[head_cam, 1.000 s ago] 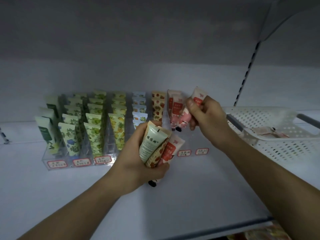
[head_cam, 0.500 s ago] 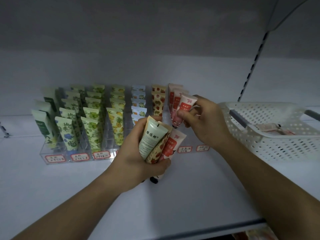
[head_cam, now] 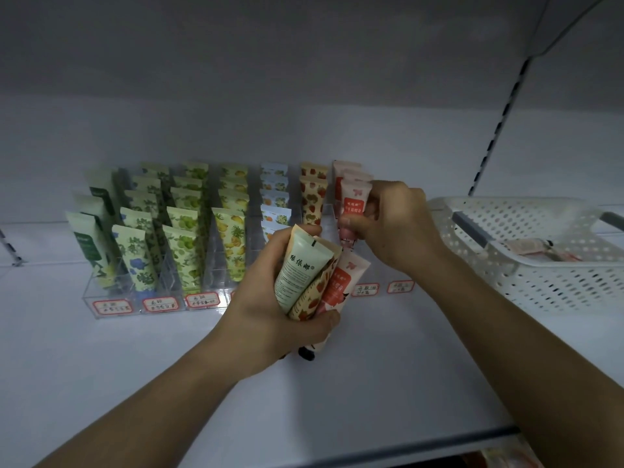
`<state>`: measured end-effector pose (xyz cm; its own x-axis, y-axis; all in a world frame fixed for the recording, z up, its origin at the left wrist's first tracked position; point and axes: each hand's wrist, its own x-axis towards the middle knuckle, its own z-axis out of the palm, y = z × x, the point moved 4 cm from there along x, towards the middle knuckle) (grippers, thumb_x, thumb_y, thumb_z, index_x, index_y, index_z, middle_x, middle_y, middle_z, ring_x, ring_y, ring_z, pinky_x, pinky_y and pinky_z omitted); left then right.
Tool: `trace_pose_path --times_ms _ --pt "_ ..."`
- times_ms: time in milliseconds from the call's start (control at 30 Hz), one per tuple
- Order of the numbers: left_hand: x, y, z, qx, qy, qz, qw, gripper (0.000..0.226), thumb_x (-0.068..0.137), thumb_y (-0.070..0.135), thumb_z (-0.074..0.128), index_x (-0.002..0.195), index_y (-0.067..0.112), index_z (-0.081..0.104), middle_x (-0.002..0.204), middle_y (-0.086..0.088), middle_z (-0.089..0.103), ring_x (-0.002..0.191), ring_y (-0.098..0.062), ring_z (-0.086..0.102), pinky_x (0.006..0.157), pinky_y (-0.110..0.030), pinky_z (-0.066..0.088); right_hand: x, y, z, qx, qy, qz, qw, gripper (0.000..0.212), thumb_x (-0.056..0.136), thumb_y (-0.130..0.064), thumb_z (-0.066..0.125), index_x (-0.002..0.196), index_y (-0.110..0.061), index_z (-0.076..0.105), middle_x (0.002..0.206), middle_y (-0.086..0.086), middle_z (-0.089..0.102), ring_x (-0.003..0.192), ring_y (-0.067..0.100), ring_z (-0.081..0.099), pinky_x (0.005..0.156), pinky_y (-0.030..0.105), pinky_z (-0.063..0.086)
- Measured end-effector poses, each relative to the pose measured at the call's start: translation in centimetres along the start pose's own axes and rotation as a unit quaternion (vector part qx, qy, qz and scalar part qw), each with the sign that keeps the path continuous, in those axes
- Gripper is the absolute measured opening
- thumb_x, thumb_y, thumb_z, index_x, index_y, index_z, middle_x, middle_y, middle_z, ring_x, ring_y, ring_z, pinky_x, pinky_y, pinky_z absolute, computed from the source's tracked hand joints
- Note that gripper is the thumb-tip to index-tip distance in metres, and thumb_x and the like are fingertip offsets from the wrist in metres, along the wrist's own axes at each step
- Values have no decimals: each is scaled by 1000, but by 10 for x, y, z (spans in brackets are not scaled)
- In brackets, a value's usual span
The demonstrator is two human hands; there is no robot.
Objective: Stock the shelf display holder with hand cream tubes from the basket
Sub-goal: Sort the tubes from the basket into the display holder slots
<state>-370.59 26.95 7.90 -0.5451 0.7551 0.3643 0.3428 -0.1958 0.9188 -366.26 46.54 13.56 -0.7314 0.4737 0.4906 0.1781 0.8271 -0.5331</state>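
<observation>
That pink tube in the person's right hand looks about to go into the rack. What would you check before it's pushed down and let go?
1. Right hand has a firm pinch on the pink tube: ok.
2. Tube lined up with the pink row, the last filled one on the right of the clear display holder: ok.
3. Tube upright, label facing front like its neighbours: ok.
4. Free slot under the tube: cannot tell, the hand hides it.
5. Left hand keeps hold of its bundle of three tubes: ok.
6. More stock left in the white basket: ok, a few packs lie inside.
</observation>
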Motion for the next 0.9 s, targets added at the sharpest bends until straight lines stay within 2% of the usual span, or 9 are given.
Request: trace_pose_path --times_ms 200,300,367,433,533,633,700,767,900 --pt "1 4 1 1 0 1 1000 84 70 -14 82 133 29 48 112 11 68 107 -12 69 79 -28 60 -3 5 5 24 -5 26 999 17 81 -24 83 88 -12 72 72 -7 73 62 -3 67 60 7 50" --pt "-1 7 0 2 6 0 1000 82 71 -16 80 130 31 49 108 15 69 101 -8 71 69 -21 58 -5 10 9 93 -8 68 993 20 78 -19 86 82 -10 68 72 2 74 66 11 74 68 35 63" --pt "-1 9 0 1 12 2 1000 81 71 -15 80 129 32 49 108 15 69 100 -7 71 65 -20 57 -9 14 13 121 11 87 989 26 76 -17 87 74 -14 62 70 3 73 67 15 74 65 41 63" --pt "-2 11 0 3 19 4 1000 80 71 -14 81 129 31 50 110 15 69 101 -7 71 67 -20 58 -13 17 18 101 35 81 991 31 77 -19 86 75 -18 55 71 -2 70 68 13 72 64 35 60" --pt "-2 12 -1 3 31 4 999 81 71 -12 82 131 31 49 110 16 69 98 -7 71 62 -21 57 -29 9 18 82 114 17 990 32 86 -22 77 97 -24 46 79 -11 58 72 1 57 61 16 42" --pt "-2 13 -2 2 41 18 999 80 70 -14 81 130 30 50 110 15 70 101 -6 70 71 -20 57 -41 -6 0 149 205 -46 966 16 95 -28 63 101 -23 49 76 -5 55 63 4 50 58 12 37" --pt "-1 14 -2 2 49 26 998 79 70 -15 81 127 31 50 109 14 70 101 -6 70 75 -19 56 -44 -18 -1 229 134 -118 957 16 98 -34 55 92 -19 56 67 0 56 56 9 50 51 23 42" --pt "-1 13 -1 5 56 29 998 79 71 -13 81 126 33 50 109 12 69 101 -8 70 76 -21 57 -49 -26 10 299 -8 -149 942 27 97 -41 56 86 -17 63 67 3 61 55 18 56 48 31 44" --pt "-1 8 3 12 57 26 998 79 73 -9 82 128 36 48 112 12 68 105 -12 69 82 -29 60 -52 -26 20 352 -138 -115 919 10 91 -15 71 85 -9 66 60 -12 65 48 3 58 46 17 44"
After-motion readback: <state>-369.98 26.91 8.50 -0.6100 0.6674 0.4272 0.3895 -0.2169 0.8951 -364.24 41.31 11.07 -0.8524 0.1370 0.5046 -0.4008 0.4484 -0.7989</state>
